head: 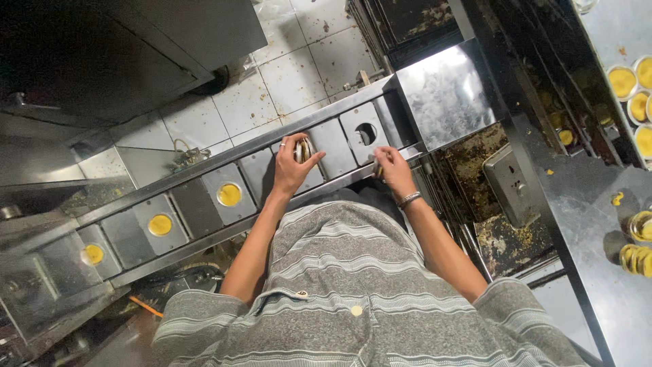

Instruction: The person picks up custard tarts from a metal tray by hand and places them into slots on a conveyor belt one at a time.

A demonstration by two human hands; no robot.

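My left hand (291, 165) rests on the metal conveyor (204, 197) and grips a small stack of round foil tart cups (302, 150) held on edge. My right hand (390, 166) is at the conveyor's near rail, fingers curled around what looks like another small cup, mostly hidden. Just beyond it a grey carrier plate shows an empty round hole (365, 133). Further left along the belt, three plates hold cups with yellow filling (229, 194), (160, 224), (94, 254).
A shiny steel cover (445, 95) spans the conveyor's right end. A dark counter (598, 224) at right carries filled yellow cups (622, 81) and stacked cups (637, 258). Greasy machine parts (509, 183) lie below. Stained white floor tiles (292, 75) lie beyond, with a dark cabinet (122, 47) at upper left.
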